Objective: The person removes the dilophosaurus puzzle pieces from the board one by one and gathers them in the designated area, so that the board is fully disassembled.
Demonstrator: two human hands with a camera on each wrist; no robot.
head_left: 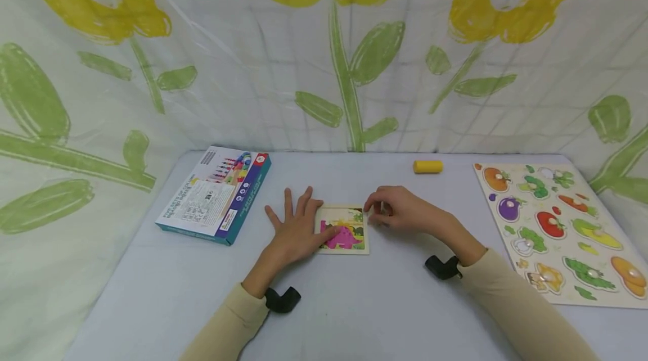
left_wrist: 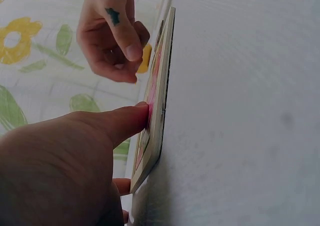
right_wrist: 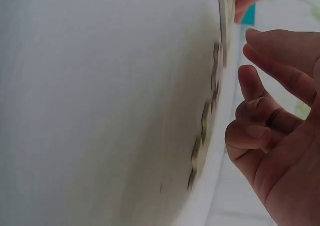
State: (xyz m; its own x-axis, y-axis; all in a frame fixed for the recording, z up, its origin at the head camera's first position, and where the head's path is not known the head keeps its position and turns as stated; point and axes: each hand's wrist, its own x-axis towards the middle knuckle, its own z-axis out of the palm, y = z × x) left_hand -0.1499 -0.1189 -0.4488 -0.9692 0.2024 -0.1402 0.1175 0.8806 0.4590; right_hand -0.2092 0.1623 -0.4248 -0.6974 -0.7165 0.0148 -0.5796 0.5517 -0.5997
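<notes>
A small wooden jigsaw board with a pink dinosaur picture lies flat on the table. My left hand spans its left side, fingers spread and thumb pressing on the dinosaur. In the left wrist view, that thumb touches the face of the board. Just off the upper right corner is my right hand, its fingers bent loosely and nothing between them. Beneath it, wavy-edged puzzle pieces lie on the table in the right wrist view; the hand hides them in the head view.
A white and teal box lies at the left. The yellow cylinder rests near the back edge. On the right is a large vegetable peg puzzle. A flower-printed curtain hangs behind the table.
</notes>
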